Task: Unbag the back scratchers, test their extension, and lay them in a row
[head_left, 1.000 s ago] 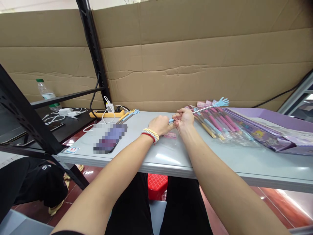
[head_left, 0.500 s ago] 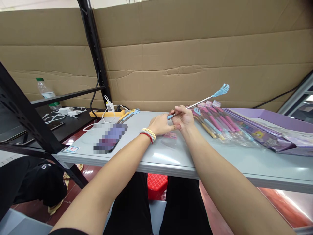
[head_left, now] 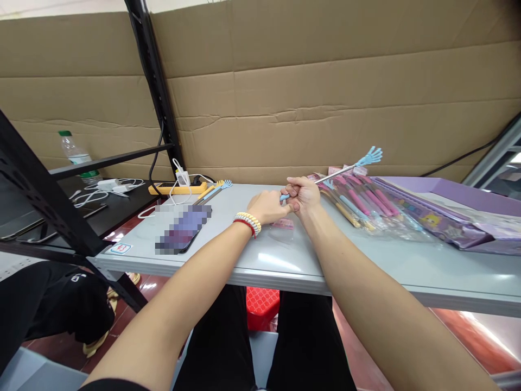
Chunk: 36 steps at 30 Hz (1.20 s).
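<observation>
A back scratcher (head_left: 340,172) with a light-blue hand-shaped head and a metal rod slants up to the right above the table. My right hand (head_left: 306,196) has its fingers curled around the lower part of the rod. The blue handle end runs to my left hand (head_left: 266,207), which is closed at it, its fingertips mostly hidden behind the back of the hand. Beneath my hands lies a clear plastic bag with a pink label (head_left: 283,224), partly covered.
To the right lie several bagged back scratchers (head_left: 362,198) beside an open purple box (head_left: 451,228). On the left are a phone (head_left: 185,228), more back scratchers (head_left: 214,191) and a yellow power strip (head_left: 179,188). A black shelf post (head_left: 157,81) rises there; another person's leg (head_left: 61,304) is below.
The back scratcher has tipped slightly lower, its blue head a little further down. My right fingers have closed further over the rod near the handle; my left hand has hardly moved.
</observation>
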Tool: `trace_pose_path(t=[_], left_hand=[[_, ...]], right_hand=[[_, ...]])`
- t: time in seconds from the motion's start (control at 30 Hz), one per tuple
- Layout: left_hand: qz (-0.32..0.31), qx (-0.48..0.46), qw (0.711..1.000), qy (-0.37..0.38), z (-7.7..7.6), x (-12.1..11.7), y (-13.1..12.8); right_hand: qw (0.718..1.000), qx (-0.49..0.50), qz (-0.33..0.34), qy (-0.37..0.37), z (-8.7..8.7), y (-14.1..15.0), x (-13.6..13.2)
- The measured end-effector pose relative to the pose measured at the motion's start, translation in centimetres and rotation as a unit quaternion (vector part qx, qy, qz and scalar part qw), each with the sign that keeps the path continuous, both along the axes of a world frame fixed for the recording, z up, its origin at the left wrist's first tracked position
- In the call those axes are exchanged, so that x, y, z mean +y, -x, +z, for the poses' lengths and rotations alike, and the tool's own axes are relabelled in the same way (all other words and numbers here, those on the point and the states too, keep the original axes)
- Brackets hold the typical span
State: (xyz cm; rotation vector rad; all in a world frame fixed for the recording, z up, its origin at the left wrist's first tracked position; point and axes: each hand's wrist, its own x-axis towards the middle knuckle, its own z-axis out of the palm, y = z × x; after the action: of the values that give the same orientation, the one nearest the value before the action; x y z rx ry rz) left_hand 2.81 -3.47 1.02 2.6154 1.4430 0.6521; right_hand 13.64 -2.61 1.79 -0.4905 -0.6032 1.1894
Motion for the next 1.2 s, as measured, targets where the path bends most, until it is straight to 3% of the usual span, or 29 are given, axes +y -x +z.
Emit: trace_pose_path(t=[0.4,0.53,0.7,0.87,1.0,1.2], left_hand=[[0.088,0.018,0.996,0.013,0.3,-0.3,0.2],[0.060,0.004,0.998,0.003,0.0,0.1,0.3],[-0.027,-0.045,0.998,-0.037,-0.5,0.7,0.6],[-0.080,-0.039,0.995,-0.036,-0.6,0.4,0.5],[-0.035,-0.015,0.999,-0.005,-0.1,0.0,0.2],[0.050,0.018,0.998,0.018,0.2,-0.1,0.2]], right_hand=[[0.991,0.084,-0.085,0.053,0.6,0.1,-0.3],[0.994,0.090,-0.039,0.039,0.8,-0.5,-0.4],[0.999,0.021,0.022,0.036,0.5,-0.7,-0.4],[0.997,-0.032,0.054,-0.040,0.0,-0.5,-0.3],[0.997,-0.040,0.054,-0.045,0.0,-0.4,-0.4],[1.000,0.003,0.000,0.002,0.4,-0.2,-0.6]])
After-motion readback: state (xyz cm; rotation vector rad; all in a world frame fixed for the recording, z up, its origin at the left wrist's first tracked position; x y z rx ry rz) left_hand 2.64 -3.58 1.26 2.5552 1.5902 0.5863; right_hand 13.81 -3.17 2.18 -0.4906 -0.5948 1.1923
